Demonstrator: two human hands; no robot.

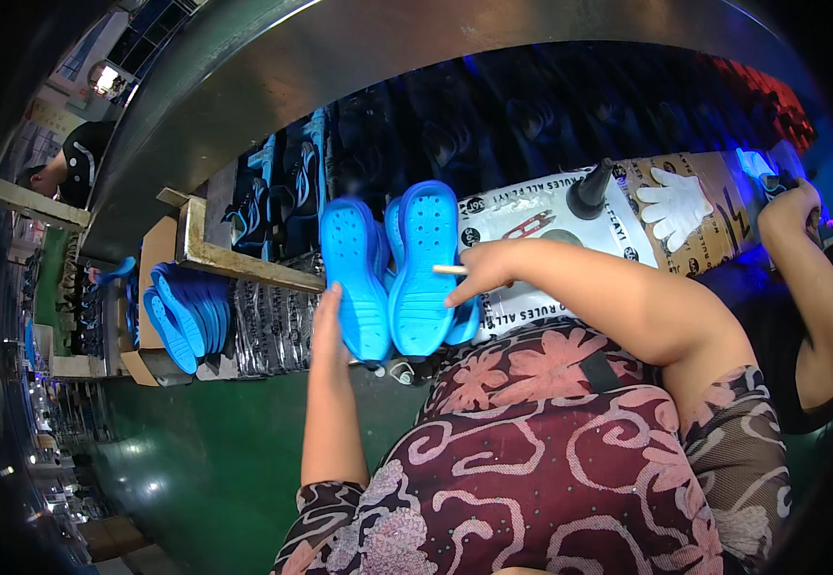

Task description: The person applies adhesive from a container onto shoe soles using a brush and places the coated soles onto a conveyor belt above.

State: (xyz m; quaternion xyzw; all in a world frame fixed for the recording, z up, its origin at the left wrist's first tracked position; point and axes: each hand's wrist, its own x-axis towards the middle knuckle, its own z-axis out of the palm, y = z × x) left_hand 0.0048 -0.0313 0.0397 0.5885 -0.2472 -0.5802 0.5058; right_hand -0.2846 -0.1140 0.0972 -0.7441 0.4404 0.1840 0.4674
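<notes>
Two blue shoe soles (pixel 423 249) stand side by side in front of me, their perforated inner faces turned up, with more blue soles partly hidden behind them. My left hand (pixel 328 326) grips the outer edge of the left sole (pixel 350 254). At the right sole's edge, my right hand (pixel 486 268) has its fingers closed on the sole. A thin pale stick (pixel 449 270) also juts from that hand across the sole; its other end is hidden.
Blue soles (pixel 186 316) lean in a cardboard box (pixel 158 249) at left, beside a wooden bar (pixel 244 264). A black cone (pixel 590 190) and white glove (pixel 673 206) lie on the right work surface. Dark shoes (pixel 306 177) stand behind. Another person's arm (pixel 805 259) is at far right.
</notes>
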